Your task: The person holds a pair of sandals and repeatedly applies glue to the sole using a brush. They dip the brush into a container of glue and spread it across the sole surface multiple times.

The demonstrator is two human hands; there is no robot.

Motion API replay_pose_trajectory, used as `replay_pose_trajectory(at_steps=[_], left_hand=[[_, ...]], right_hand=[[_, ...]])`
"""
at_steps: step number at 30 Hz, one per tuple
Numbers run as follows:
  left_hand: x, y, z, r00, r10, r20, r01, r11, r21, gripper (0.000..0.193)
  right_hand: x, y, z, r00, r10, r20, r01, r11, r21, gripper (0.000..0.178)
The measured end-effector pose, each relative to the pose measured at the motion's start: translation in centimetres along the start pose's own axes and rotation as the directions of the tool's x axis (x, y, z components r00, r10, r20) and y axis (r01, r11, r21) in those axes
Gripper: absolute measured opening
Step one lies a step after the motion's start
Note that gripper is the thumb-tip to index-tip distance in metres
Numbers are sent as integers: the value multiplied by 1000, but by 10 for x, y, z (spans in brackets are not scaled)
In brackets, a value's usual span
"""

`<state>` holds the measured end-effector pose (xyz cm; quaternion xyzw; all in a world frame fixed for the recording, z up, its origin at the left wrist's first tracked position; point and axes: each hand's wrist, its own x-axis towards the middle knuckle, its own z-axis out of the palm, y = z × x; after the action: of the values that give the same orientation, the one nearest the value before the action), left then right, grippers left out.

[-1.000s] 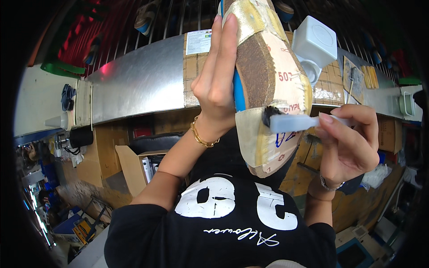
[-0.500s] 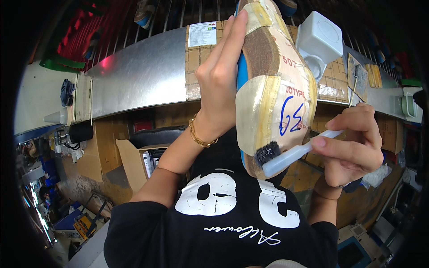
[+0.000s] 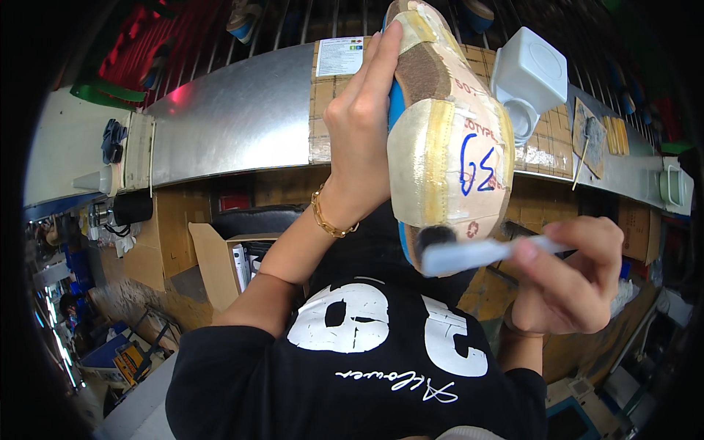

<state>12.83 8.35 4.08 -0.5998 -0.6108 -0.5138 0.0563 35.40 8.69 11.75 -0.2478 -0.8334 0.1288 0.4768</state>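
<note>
The lasted shoe upper [image 3: 473, 205] is held up with its underside toward me, showing a pale insole board, yellowish margins and blue handwriting. My left hand [image 3: 359, 114] is closed round its left side, where a strip of blue shows, with the thumb side out of sight. In my right hand [image 3: 568, 282] is a brush [image 3: 469, 253] with a translucent white handle, pinched between thumb and fingers. Its dark bristles rest against the near end of the underside, at the brown edge. The brush is slightly smeared by motion.
Behind the shoe runs a metal bench [image 3: 235, 110] with a cardboard sheet [image 3: 543, 150] on it. A white plastic container [image 3: 532, 73] stands there, beside a stained board with a thin stick [image 3: 584, 150]. Metal rods [image 3: 308, 18] with more shoes lie beyond. An open cardboard box [image 3: 213, 257] sits below, left.
The brush has moved down slightly to the near end of the underside, and its handle now lies flatter. My right hand has dropped a little. My left hand keeps its hold on the shoe.
</note>
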Motion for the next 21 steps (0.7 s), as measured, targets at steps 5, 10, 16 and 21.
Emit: replay_pose_trajectory(at_steps=[5, 10, 16, 21], left_hand=[[2, -4, 2, 1000, -11, 13, 13, 997, -82, 76], [-2, -10, 10, 985, -152, 79, 170, 928, -332, 69], [-8, -21, 19, 974, -182, 134, 222, 875, -430, 66], [-10, -23, 23, 977, -169, 130, 211, 846, -489, 65]], right_hand=[[9, 6, 3, 999, 20, 42, -29, 969, 246, 31], [10, 7, 6, 998, -31, 61, 17, 975, 220, 32], [6, 16, 5, 989, 123, 82, -139, 960, 242, 30], [2, 24, 7, 981, 188, 45, -193, 930, 312, 32]])
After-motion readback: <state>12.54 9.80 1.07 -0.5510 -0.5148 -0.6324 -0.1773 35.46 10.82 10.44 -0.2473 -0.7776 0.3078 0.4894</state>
